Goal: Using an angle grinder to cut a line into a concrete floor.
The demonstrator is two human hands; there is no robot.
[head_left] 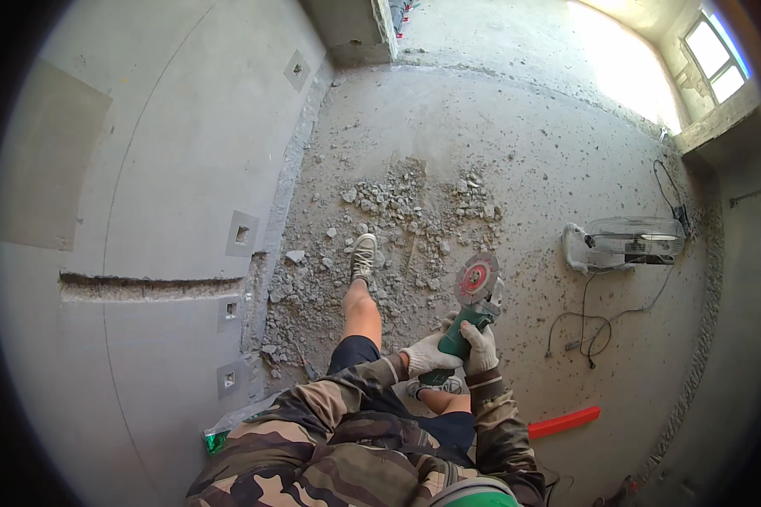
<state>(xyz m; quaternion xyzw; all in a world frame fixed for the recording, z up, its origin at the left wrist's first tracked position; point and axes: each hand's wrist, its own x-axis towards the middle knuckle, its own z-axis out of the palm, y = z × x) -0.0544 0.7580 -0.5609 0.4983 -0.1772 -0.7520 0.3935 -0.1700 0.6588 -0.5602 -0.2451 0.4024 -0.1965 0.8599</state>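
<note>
I hold a green angle grinder [458, 336] in front of me, its red-and-silver cutting disc [475, 279] pointing away from me. My left hand [428, 356], in a pale work glove, is closed on the lower part of the tool's body. My right hand [480, 346], also gloved, grips the body closer to the disc. Below, my left shoe [364, 255] stands among broken concrete rubble [406, 198]. The left wall [161, 169] has a horizontal chased groove [152, 289] and square recessed boxes [242, 235].
A floor fan [621, 241] lies at the right with loose cables [596, 334] beside it. A red straight bar [566, 421] rests near my right forearm. A window [710, 51] is at the upper right. A concrete wall end [355, 25] juts in at the top.
</note>
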